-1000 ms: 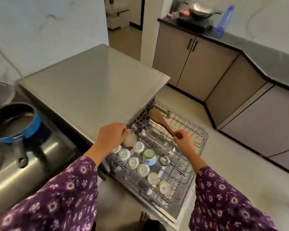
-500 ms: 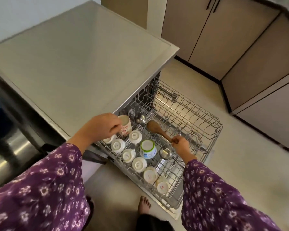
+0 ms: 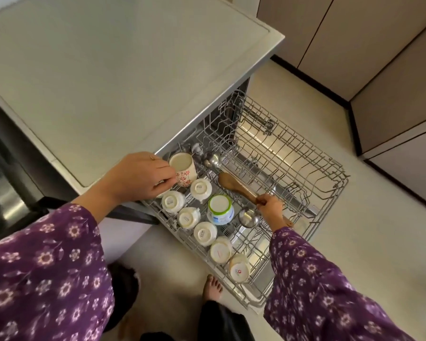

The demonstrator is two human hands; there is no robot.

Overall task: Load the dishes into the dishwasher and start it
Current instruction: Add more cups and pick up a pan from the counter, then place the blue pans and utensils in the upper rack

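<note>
The dishwasher's wire rack [image 3: 312, 168] is pulled out over the floor. My left hand [image 3: 138, 178] grips a white cup with red flowers [image 3: 184, 169], mouth up, at the rack's near left corner. My right hand [image 3: 271, 207] holds the handle of a wooden spatula [image 3: 234, 184] that lies low across the rack's middle. Several white cups [image 3: 201, 189] stand upside down in a row along the rack's left side, next to an inverted green and white mug [image 3: 220, 209]. A steel ladle [image 3: 248, 218] lies by my right hand, and another steel ladle [image 3: 213, 159] lies near the back.
The dishwasher's flat grey top [image 3: 113, 77] fills the upper left. Beige cabinets [image 3: 384, 45] line the right and back, with bare floor [image 3: 369, 242] between. My bare foot [image 3: 213, 289] stands just in front of the rack. The rack's right half holds nothing.
My head has tipped further down and closer. My right hand has lowered the spatula from raised into the rack. My left hand has kept the flowered cup at the rack's corner.
</note>
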